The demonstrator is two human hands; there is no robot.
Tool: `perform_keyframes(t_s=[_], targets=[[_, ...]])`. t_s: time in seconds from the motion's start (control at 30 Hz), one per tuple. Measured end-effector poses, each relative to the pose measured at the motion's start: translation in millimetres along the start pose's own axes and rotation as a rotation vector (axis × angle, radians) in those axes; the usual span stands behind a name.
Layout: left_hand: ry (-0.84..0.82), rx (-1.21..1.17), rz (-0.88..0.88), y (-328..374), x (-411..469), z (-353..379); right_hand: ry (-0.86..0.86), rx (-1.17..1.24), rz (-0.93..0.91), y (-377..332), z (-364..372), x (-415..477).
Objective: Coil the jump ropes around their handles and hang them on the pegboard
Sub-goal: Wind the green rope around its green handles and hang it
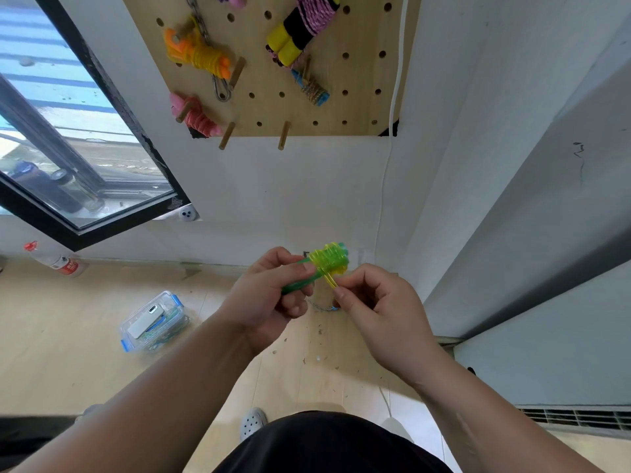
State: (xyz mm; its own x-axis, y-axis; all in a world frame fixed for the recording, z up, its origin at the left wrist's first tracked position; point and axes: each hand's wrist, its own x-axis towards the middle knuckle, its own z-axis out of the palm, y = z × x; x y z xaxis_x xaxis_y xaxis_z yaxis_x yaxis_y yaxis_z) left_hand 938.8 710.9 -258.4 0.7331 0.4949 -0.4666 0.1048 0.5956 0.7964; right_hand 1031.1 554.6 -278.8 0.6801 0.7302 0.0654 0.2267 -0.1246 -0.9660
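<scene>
Rope (329,261) is sitting mid-air between both hands, low in front of the wall and well below the pegboard (341,107). Its yellow-green turns are bunching round the far end of the green handles (298,280).

Step in hand, as I'm reading it: closing off the coil and tucking the tail. To do it well, left should be clamping both handles together and steady. Right should be pulling the loop taut while feeding it under a turn. Plastic cord is probably wanting to spring open, so no slack. Free peg (284,135) at the board's lower edge is looking like the nearest hanging spot.

Left grip (269,295) is wrapping its fingers round the handles' near end, with the forearm coming in from lower left. Right grip (379,305) is pinching the last loop of rope just under the coil between thumb and forefinger. Its other fingers are curling loosely and its forearm is angling in from lower right.
</scene>
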Motion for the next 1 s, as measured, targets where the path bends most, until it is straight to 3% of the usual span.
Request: perform_keyframes(t_s=[0.23, 0.4, 0.6, 0.77, 0.9, 1.0], targets=[[-0.162, -0.144, -0.018, 0.0, -11.0, 3.7, -0.061, 0.097, -0.054, 7.5, -11.3, -0.1], [-0.208, -0.061, -0.078, 0.8, -16.7, 1.5, -0.199, 0.099, 0.003, 23.4, -27.0, 13.7], [-0.388, 0.336, -0.128, -1.0, -23.5, -15.5, -0.488, -0.248, -0.029, 24.6, -47.3, 41.1], [-0.345, 0.765, -0.107, -8.9, -22.1, -21.6, -0.662, -0.567, -0.085, 13.1, -35.9, 52.9], [-0.26, 1.052, -0.037, -14.8, -19.4, -19.1, -0.652, -0.731, -0.136, 5.5, -12.5, 54.1], [-0.078, 1.164, 0.096, -20.2, -14.6, -17.0, -0.536, -0.817, -0.166, -1.8, -0.5, 53.1]])
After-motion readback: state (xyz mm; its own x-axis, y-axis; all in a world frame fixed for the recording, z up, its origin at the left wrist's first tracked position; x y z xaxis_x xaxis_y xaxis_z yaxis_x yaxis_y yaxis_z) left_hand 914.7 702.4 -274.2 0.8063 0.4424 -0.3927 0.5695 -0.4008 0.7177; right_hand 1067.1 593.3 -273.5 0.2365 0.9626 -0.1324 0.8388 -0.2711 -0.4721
